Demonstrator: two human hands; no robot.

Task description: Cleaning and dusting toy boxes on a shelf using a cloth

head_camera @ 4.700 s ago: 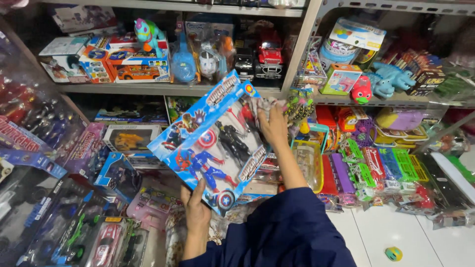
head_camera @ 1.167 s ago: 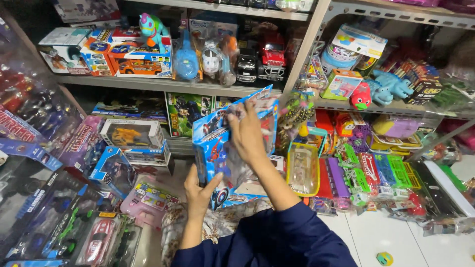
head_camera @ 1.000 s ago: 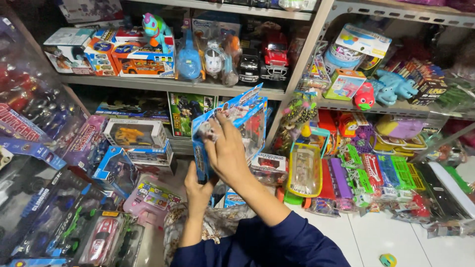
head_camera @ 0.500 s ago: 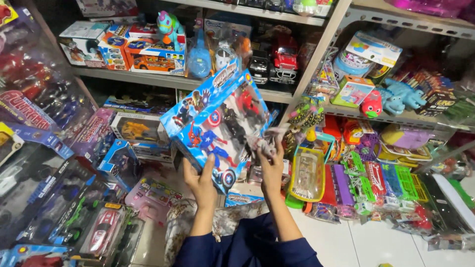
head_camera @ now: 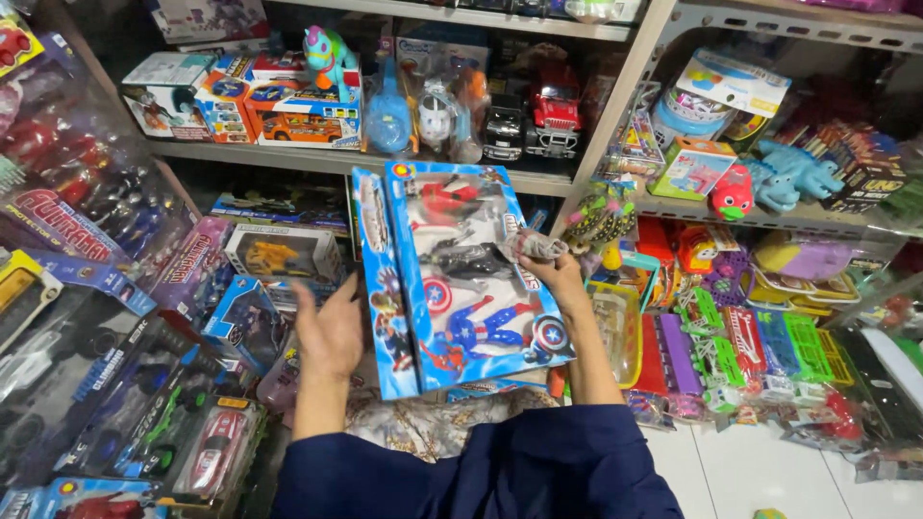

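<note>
Crowded shelves (head_camera: 336,159) hem the toy box (head_camera: 461,279); right hand (head_camera: 556,274) pinches cloth (head_camera: 531,246), left hand (head_camera: 330,332) spread.

blue toy box (head_camera: 452,279) upright | right hand (head_camera: 562,279) grips edge | left hand (head_camera: 330,332) open beside

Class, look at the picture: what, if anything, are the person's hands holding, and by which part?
The right hand holds a grey cloth against the blue toy box at its right edge; the left hand is open beside its left side.
</note>
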